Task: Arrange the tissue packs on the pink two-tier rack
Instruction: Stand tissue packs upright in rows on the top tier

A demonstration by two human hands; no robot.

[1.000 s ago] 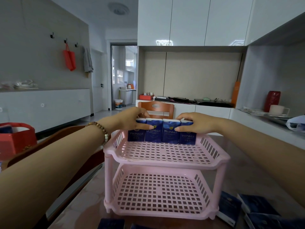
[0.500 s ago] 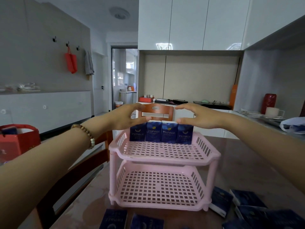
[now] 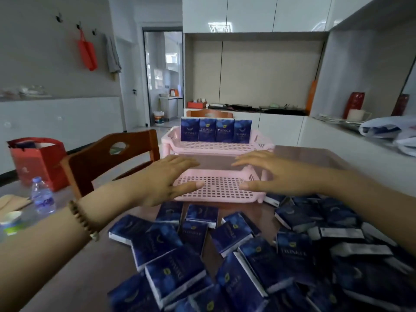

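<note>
Both hands have drawn back from the four upright dark-blue tissue packs (image 3: 215, 131) and now hover low before the pink slotted-plastic two-tier rack (image 3: 221, 147). The left hand (image 3: 167, 180) and right hand (image 3: 269, 175) hold nothing, fingers straight and apart. The four stand in a row at the back of the upper tier; a loose heap of glossy film-wrapped packs (image 3: 245, 255) lies on the brown worktop (image 3: 90, 278). These slick, soft packs could slip from a hasty grip, and a knock to the light rack could topple the unsupported row.
</note>
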